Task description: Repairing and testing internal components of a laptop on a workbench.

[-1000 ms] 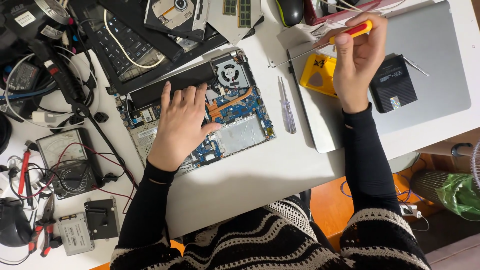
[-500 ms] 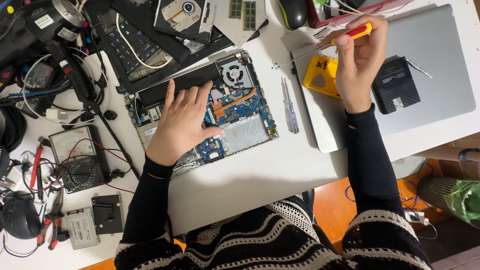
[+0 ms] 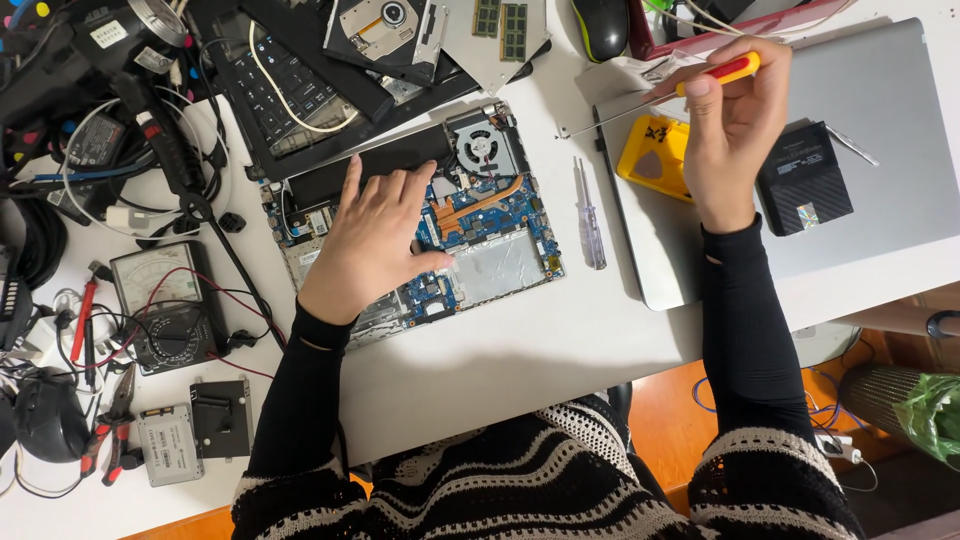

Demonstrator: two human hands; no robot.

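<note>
Left hand (image 3: 372, 232) on motherboard (image 3: 480, 225), right hand (image 3: 733, 125) gripping screwdriver (image 3: 715, 75) (red-handled)

Bare white tabletop (image 3: 560, 350) is lying open along the near edge below the opened laptop chassis with exposed blue circuit board (image 3: 480, 215), offering the widest passage between both sleeves. A narrow lane is running between that chassis and the closed silver laptop (image 3: 890, 130), though a clear-handled screwdriver (image 3: 590, 215) is lying in it. The left side is being crowded by tangled black cables (image 3: 60, 200), a black analogue multimeter (image 3: 165, 305) and red-handled pliers (image 3: 105, 430), while the far edge is being blocked by a detached black keyboard (image 3: 290, 85), a silver optical drive (image 3: 385, 30) and a black mouse (image 3: 600, 25).
</note>
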